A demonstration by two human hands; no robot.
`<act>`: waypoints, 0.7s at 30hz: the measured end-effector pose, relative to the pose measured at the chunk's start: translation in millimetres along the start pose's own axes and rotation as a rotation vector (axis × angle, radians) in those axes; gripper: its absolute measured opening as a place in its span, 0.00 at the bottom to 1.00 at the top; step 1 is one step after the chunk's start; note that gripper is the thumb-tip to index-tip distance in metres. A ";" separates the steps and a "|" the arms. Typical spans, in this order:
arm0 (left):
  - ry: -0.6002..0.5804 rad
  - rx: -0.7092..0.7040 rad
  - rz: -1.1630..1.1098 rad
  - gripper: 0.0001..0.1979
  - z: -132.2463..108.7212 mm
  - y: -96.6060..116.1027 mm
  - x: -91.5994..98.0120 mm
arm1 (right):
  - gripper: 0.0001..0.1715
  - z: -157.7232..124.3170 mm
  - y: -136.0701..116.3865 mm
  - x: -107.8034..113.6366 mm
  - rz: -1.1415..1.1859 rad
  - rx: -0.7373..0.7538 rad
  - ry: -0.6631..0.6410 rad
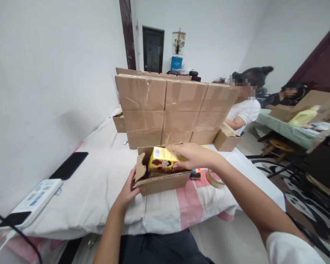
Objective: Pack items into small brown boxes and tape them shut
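Observation:
An open brown cardboard box [165, 181] sits on the cloth-covered table [99, 190] in front of me. My right hand [194, 156] grips a yellow product carton [162, 160] with a barcode and a red picture, holding it over the box's opening. My left hand [128, 190] holds the box's left side near its folded-out flap, fingers wrapped on the cardboard. A roll of clear tape [214, 179] and a small orange and blue object [195, 174] lie just right of the box.
A stack of sealed cardboard boxes [173, 110] forms a wall at the table's far side. A black phone [69, 165] and a white device [34, 201] lie at left. Two people [243, 110] sit at right by another table with a yellow jug [304, 117].

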State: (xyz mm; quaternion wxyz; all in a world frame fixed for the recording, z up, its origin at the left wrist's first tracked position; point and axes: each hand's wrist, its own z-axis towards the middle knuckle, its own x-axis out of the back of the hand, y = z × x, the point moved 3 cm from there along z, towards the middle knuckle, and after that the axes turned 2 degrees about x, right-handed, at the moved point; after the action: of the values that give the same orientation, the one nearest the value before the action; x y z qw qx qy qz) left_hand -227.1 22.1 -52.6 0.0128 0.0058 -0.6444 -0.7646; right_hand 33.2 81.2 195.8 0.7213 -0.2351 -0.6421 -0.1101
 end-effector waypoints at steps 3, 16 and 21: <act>-0.035 -0.030 -0.017 0.55 0.6 5.3 -2.7 | 0.20 15.4 0.5 -27.4 -0.089 -0.012 -0.171; -0.094 -0.083 -0.070 0.56 1.0 14.1 -6.5 | 0.24 47.5 8.5 -65.9 -0.094 -0.028 -0.267; -0.116 -0.093 -0.076 0.55 0.8 10.2 -6.4 | 0.25 49.2 11.3 -71.7 -0.024 0.020 -0.258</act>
State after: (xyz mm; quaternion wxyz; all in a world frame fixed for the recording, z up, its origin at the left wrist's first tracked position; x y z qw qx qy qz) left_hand -220.6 21.4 -42.4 -0.0531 -0.0145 -0.6069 -0.7928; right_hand -15.5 104.3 126.6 0.6337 -0.2322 -0.7334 -0.0812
